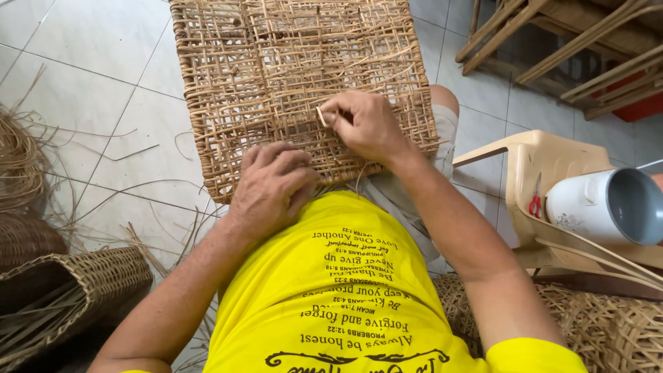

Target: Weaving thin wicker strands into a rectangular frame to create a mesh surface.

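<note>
A woven rattan panel [276, 62] with an open lattice rests across my lap and reaches away from me over the floor. My right hand [366, 124] sits on its near right part and pinches the end of a thin cane strip [321, 116] between thumb and fingers. My left hand [273, 190] lies knuckles up on the panel's near edge, fingers curled over it, pressing it against my yellow shirt.
A beige plastic chair [539, 166] at right carries a white mug [608, 204] and red-handled scissors [535, 205]. Wooden chair frames [580, 41] stand behind. Loose cane strands [21, 159] and woven baskets [76, 290] lie at left; more woven work [608, 324] at lower right.
</note>
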